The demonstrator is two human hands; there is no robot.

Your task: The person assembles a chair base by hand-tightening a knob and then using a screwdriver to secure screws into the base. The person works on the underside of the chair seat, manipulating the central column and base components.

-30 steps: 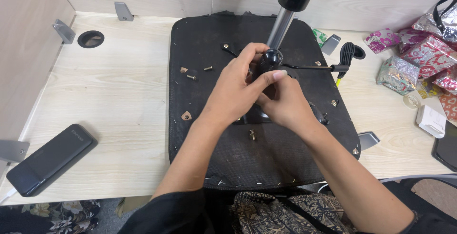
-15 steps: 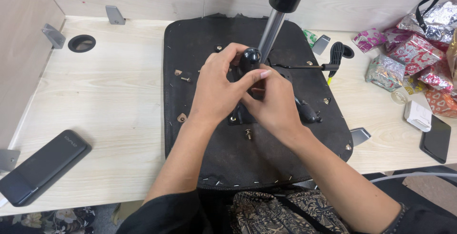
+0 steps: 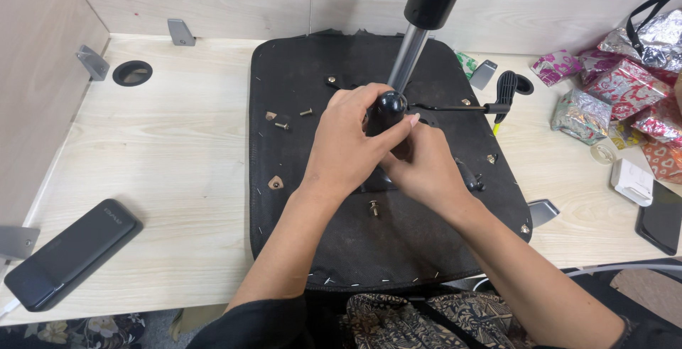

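Observation:
An upturned black chair seat (image 3: 334,257) lies on the pale wooden table (image 3: 177,178). From its middle a chrome gas-lift column (image 3: 408,54) with a black upper sleeve rises toward the camera. My left hand (image 3: 348,143) grips a black round-ended tool handle (image 3: 389,104) standing on the seat's metal plate. My right hand (image 3: 426,168) is pressed against the base of that tool, its fingers curled around the spot; what it pinches is hidden. A brass screw (image 3: 374,208) stands just in front of my hands. Two loose screws (image 3: 295,118) lie left of them.
A black lever with a paddle end (image 3: 497,97) sticks out to the right of the seat. A dark power bank (image 3: 71,253) lies near the table's front left. Shiny wrapped packets (image 3: 618,86), a white charger (image 3: 631,178) and a phone (image 3: 661,217) crowd the right edge.
The view has shifted a little; my two hands stay clasped around the tool at the seat's centre, with only a slight shift of the fingers.

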